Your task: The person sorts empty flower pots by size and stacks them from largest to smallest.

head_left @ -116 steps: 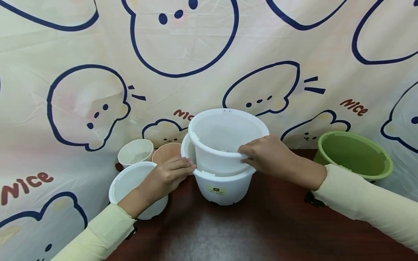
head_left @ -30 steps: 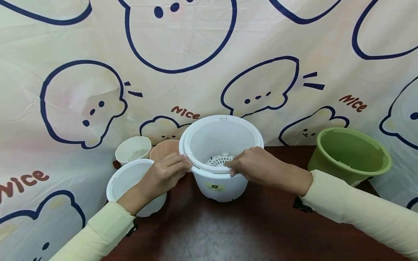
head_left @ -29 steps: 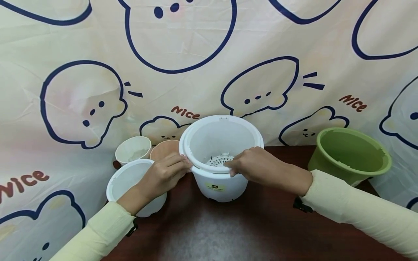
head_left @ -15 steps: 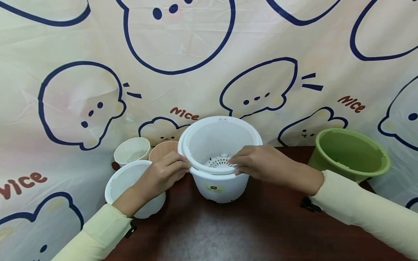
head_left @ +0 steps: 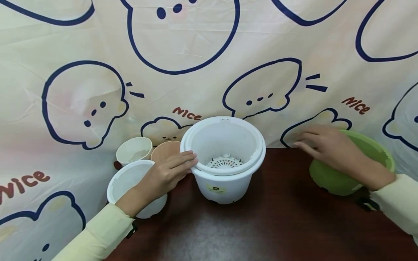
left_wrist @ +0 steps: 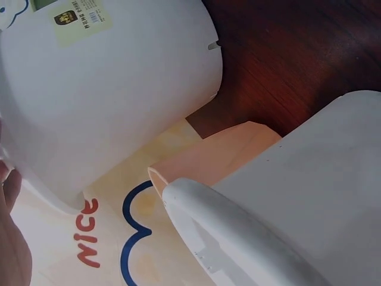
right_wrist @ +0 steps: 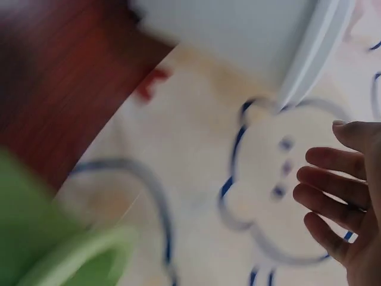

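Observation:
Two white plastic flowerpots stand nested on the table: an inner flowerpot [head_left: 212, 139], with a slotted base, sits down inside an outer flowerpot [head_left: 225, 186] bearing a yellow label. My left hand [head_left: 168, 172] holds the left side of the outer rim, fingers over it; the left wrist view catches only part of that hand at its edge. My right hand [head_left: 336, 148] is in the air in front of a green flowerpot [head_left: 339, 181], fingers extended and slightly bent, holding nothing. The right wrist view shows its fingers [right_wrist: 333, 193] spread and apart from both pots.
Left of the nested pair, another white flowerpot [head_left: 114, 186] stands partly behind my left forearm. Behind it are a small cream pot [head_left: 125, 152] and a peach pot [head_left: 164, 150]. A patterned cloth [head_left: 183, 43] hangs along the back of the dark table [head_left: 281, 221].
The inner flowerpot has gone down into the outer one since the oldest frame. My right hand has let go of its rim and moved right, to the green flowerpot. The left hand stays at the rim.

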`<move>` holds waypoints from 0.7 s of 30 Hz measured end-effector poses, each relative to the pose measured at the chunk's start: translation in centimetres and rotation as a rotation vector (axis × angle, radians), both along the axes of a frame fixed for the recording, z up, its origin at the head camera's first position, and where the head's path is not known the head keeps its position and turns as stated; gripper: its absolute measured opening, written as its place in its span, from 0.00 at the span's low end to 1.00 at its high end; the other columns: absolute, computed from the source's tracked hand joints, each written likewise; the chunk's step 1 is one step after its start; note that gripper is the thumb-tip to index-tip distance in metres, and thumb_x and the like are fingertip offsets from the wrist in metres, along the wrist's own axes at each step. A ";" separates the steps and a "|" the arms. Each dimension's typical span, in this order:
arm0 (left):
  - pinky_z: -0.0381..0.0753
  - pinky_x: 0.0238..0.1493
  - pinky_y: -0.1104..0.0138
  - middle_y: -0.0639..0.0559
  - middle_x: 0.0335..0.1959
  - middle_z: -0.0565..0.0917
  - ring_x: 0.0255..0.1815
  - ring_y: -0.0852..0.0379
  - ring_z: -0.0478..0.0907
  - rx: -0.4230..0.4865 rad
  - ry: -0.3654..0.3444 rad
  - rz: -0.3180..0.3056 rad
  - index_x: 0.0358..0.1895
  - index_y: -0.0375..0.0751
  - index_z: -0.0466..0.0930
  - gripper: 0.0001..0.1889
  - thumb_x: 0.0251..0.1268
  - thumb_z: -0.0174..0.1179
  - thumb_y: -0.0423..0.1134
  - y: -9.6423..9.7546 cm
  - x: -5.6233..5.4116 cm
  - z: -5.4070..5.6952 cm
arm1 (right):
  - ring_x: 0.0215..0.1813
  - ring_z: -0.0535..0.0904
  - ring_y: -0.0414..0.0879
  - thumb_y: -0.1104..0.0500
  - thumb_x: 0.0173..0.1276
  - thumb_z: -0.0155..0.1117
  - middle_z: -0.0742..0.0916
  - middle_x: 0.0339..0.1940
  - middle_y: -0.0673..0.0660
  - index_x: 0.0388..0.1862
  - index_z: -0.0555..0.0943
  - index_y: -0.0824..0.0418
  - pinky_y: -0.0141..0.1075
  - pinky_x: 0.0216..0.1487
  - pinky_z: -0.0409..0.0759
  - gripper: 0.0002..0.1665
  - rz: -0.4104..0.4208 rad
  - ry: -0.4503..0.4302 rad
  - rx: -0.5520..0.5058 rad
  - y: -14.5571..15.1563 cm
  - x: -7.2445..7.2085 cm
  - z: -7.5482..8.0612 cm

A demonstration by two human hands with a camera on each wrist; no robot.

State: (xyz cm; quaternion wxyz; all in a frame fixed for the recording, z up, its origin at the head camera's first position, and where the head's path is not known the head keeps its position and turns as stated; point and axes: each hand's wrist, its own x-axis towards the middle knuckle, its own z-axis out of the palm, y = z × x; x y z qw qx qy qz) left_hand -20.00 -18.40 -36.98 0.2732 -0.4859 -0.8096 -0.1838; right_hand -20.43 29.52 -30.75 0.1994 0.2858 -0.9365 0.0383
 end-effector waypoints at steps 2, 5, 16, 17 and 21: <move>0.77 0.68 0.65 0.46 0.63 0.85 0.67 0.47 0.81 0.000 0.005 -0.008 0.62 0.38 0.83 0.22 0.65 0.69 0.32 0.1 -0.1 0.0 | 0.48 0.85 0.54 0.54 0.66 0.74 0.90 0.43 0.55 0.41 0.89 0.56 0.54 0.51 0.84 0.08 -0.067 -0.020 0.049 2.5 0.1 -0.6; 0.77 0.69 0.65 0.44 0.62 0.85 0.66 0.47 0.81 0.003 0.010 -0.019 0.62 0.37 0.83 0.21 0.67 0.68 0.33 0.1 -0.1 -0.1 | 0.48 0.85 0.60 0.52 0.67 0.73 0.89 0.43 0.61 0.42 0.88 0.63 0.57 0.51 0.83 0.14 -0.179 -0.130 0.145 6.2 0.2 -1.7; 0.77 0.68 0.67 0.42 0.60 0.85 0.64 0.46 0.81 0.032 0.052 -0.043 0.61 0.35 0.83 0.23 0.81 0.48 0.47 0.0 -0.3 -0.4 | 0.38 0.87 0.57 0.47 0.62 0.76 0.90 0.37 0.60 0.42 0.87 0.69 0.50 0.36 0.85 0.25 -0.322 -0.536 0.189 13.9 0.5 -5.1; 0.78 0.68 0.66 0.42 0.60 0.86 0.64 0.46 0.82 0.037 0.056 -0.044 0.61 0.35 0.83 0.22 0.81 0.49 0.47 0.0 -0.3 -0.5 | 0.36 0.86 0.53 0.48 0.60 0.77 0.90 0.35 0.57 0.41 0.87 0.68 0.48 0.34 0.84 0.24 -0.317 -0.543 0.191 14.1 0.6 -5.2; 0.79 0.66 0.65 0.44 0.59 0.87 0.63 0.46 0.83 0.049 0.060 -0.040 0.60 0.37 0.84 0.22 0.80 0.50 0.47 0.0 -0.3 -0.5 | 0.28 0.79 0.39 0.53 0.57 0.79 0.86 0.27 0.46 0.33 0.86 0.60 0.36 0.27 0.76 0.13 -0.275 -0.537 0.210 14.2 1.4 -5.4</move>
